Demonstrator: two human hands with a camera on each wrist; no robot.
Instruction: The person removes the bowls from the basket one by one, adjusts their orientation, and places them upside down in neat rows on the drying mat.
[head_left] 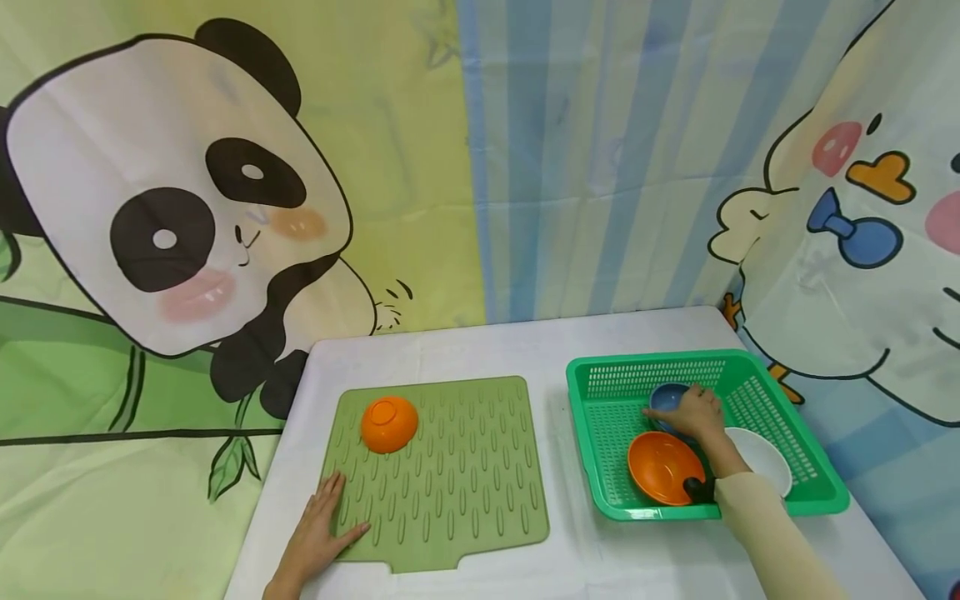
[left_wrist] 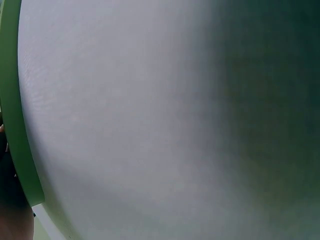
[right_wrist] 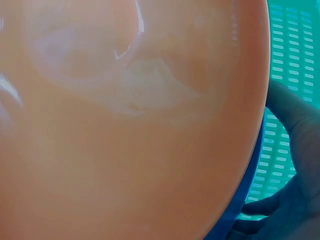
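Observation:
In the head view, my right hand (head_left: 696,414) is over a small blue bowl (head_left: 666,397) inside the green basket (head_left: 600,508), gripping it with thumb and fingers at its rim. The right wrist view shows the thumb and curled fingers beside a strip of the blue bowl (right_wrist: 239,207), partly hidden by a large orange bowl (right_wrist: 150,165). My left hand (head_left: 318,533) rests on the left edge of a green ridged mat (head_left: 480,467), fingers spread. An upturned orange bowl (head_left: 389,425) lies near the mat's upper left corner.
Beside the blue bowl, the basket also holds the orange bowl (head_left: 660,467) and a white dish (head_left: 761,458) partly behind the right forearm. A white cloth covers the table (head_left: 558,550). Printed curtains (head_left: 570,167) hang behind its far edge.

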